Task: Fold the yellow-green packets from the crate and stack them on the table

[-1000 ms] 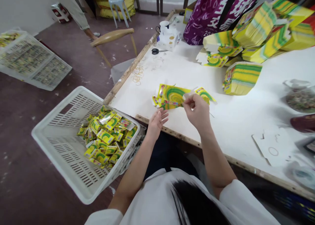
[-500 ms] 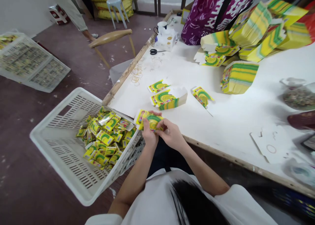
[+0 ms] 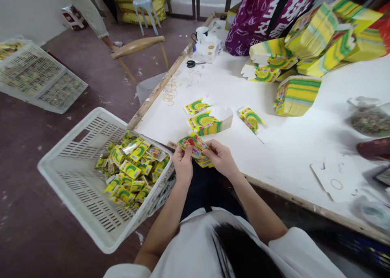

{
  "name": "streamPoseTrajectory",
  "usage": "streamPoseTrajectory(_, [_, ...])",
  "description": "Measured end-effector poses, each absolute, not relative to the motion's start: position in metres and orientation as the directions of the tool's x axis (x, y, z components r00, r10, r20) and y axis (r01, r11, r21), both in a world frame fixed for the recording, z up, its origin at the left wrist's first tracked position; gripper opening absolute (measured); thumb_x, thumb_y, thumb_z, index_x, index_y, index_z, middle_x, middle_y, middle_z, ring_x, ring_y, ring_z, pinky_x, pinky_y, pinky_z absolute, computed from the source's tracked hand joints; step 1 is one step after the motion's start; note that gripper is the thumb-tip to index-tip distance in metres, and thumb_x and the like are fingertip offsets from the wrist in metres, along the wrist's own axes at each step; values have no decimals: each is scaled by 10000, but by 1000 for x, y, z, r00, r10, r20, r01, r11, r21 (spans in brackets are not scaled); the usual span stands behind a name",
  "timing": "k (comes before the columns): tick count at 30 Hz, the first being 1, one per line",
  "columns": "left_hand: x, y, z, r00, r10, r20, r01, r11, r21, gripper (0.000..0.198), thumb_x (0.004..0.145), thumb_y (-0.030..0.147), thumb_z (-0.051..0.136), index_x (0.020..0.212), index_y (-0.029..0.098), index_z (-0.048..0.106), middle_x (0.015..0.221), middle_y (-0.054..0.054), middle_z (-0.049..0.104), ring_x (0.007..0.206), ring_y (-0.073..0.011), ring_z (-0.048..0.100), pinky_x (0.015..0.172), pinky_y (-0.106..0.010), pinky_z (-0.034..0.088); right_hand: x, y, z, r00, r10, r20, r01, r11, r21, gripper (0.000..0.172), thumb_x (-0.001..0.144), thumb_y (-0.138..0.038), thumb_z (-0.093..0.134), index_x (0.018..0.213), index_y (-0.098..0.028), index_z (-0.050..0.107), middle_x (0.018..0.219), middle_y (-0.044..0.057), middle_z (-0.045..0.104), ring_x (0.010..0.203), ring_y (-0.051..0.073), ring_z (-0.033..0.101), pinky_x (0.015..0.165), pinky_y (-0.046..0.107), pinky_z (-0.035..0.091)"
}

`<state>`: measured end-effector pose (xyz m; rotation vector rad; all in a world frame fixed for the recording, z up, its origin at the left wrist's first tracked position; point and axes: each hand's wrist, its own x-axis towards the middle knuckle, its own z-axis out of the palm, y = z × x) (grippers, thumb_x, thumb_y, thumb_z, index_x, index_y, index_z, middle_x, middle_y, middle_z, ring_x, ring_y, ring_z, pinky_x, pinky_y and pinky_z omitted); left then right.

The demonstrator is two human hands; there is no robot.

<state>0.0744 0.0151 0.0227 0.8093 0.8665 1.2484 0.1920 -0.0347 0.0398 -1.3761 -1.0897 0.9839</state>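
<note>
Both of my hands grip one small yellow-green printed carton at the near edge of the white table. My left hand pinches its left side with curled fingers. My right hand pinches its right side. Just beyond lie three flat cartons of the same print: one at the back left, a half-opened one in the middle, and one to the right.
A white slotted basket holding several folded cartons stands on the floor at my left. Stacks of flat cartons sit at the table's back right. Scissors, rubber bands, a wooden chair and another crate lie further off.
My right hand lifted a carton off the table and drew it to the near edge, my left hand joined it, and both turned the carton over.
</note>
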Motion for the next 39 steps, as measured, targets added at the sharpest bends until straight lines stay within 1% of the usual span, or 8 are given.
streamPoseTrajectory(4, [59,23,29,109,990,-90,-412,127,902,336,719,443,837,945,218,731,960,-27,733,913,-189,678,879,-292,514,207,-37,46,285,952,116,281,33,-959,182,920,-299,569,986,-235,725,942,40,738,868,218,659,806,347,519])
streamPoseTrajectory(10, [25,40,60,462,886,44,-97,1,995,906,473,395,968,1288,233,609,1338,-129,612,1272,-329,544,1098,-397,387,221,-45,61,17,956,293,756,180,-629,256,924,-170,572,989,-314,773,993,41,755,991,248,605,1038,472,400])
streamPoseTrajectory(14, [31,30,58,621,782,-62,225,-102,969,665,589,267,899,1195,225,629,1088,-72,693,1021,-295,643,936,-369,478,206,-50,67,-6,913,407,739,278,-614,363,923,-212,599,1261,-334,647,1251,49,672,1259,261,528,1211,522,212])
streamPoseTrajectory(19, [43,11,50,503,864,-35,309,-142,941,713,648,301,866,1276,235,534,1029,-47,682,917,-260,645,840,-328,487,197,-45,57,398,874,279,298,164,-940,733,858,-418,663,1494,-199,371,1521,165,433,1435,315,384,1170,515,349])
streamPoseTrajectory(23, [46,6,50,476,879,-23,167,-65,984,874,555,221,911,1340,275,530,1283,-82,614,1141,-303,607,1026,-362,422,190,-39,49,121,972,-201,-320,-153,-935,511,872,-420,565,1324,-181,569,1287,133,663,1197,306,633,1013,471,529])
streamPoseTrajectory(27, [45,6,49,509,861,10,78,-58,995,698,557,160,888,1196,265,628,1264,-85,608,1187,-306,581,1077,-374,391,189,-39,42,-29,961,-275,-402,-263,-877,506,848,-463,635,1300,-235,625,1306,69,666,1225,274,621,1054,429,509])
streamPoseTrajectory(33, [44,9,39,529,848,-33,212,-94,973,637,592,127,813,1171,258,582,1057,-60,652,969,-274,645,966,-404,458,190,-49,39,74,997,19,-37,21,-999,658,901,-501,602,1495,-270,438,1495,85,514,1399,280,469,1152,473,398])
streamPoseTrajectory(39, [49,9,30,386,918,95,124,-153,980,693,563,122,818,1209,209,584,1304,-147,540,1228,-330,526,1114,-447,350,190,-51,39,178,954,240,374,160,-914,517,952,-170,417,1446,-277,524,1516,77,492,1412,221,460,1181,432,369])
